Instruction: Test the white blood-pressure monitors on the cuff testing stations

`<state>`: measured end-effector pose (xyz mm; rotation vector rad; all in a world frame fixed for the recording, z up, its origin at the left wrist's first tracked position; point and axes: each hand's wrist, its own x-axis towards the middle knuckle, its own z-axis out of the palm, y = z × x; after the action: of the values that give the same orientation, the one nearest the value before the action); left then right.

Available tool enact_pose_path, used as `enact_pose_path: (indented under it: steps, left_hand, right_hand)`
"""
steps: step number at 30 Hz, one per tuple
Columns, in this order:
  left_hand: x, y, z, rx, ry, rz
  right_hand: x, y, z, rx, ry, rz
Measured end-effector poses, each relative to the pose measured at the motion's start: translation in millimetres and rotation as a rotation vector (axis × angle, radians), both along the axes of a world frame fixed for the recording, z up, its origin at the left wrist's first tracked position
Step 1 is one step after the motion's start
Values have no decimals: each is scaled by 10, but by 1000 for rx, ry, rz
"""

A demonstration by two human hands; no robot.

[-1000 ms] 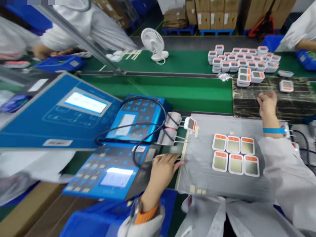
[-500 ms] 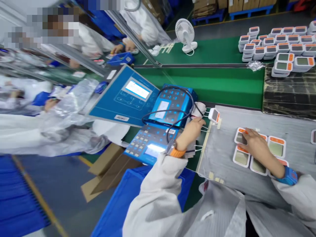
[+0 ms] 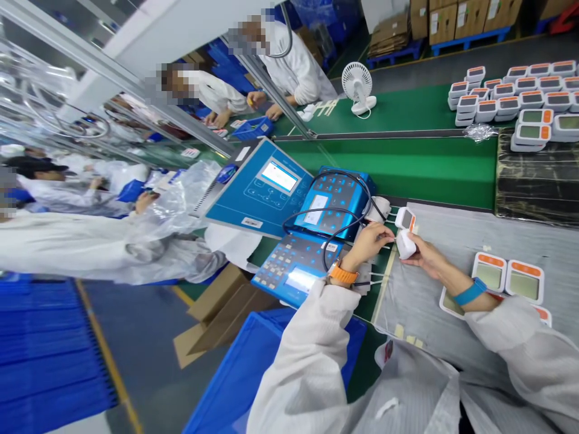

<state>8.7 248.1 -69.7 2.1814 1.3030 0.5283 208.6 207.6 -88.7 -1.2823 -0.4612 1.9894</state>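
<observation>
Right hand (image 3: 427, 255) closed on white unit (image 3: 406, 245), held above edge of grey mat (image 3: 420, 307). Left hand (image 3: 367, 241) half-curled just beside it; contact unclear. Second unit (image 3: 406, 219) upright beside white cuffs (image 3: 377, 209), near blue tester (image 3: 335, 202). Two orange-edged units (image 3: 489, 271) lie on mat, more partly under right forearm. Rounded rectangular plastic housings, glossy screens. Many stacked units (image 3: 503, 96) on green belt (image 3: 384, 169), upper right.

This place is looking like an electronics factory floor. Long green conveyor belts (image 3: 384, 157) are stretching across the room, blue testing machines (image 3: 332, 205) are standing beside them, and rows of white digital devices (image 3: 511, 96) are lying on the line. Workers in white coats (image 3: 294, 66) are working along it, and cardboard cartons (image 3: 470, 18) are standing on blue pallets (image 3: 470, 42).
</observation>
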Motion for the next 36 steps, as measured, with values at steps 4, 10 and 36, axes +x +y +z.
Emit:
enact_pose_path:
  steps: [4, 10, 36]
  left_hand:
    - [27, -27, 10, 1, -64, 27]
    - [40, -46, -55, 67, -108, 11]
    - [16, -275, 33, -28, -77, 75]
  right_hand:
    - [-44, -4, -55, 9, 23, -24]
    - [-125, -38, -120, 67, -28, -23]
    - [-183, -26, -62, 42, -69, 10]
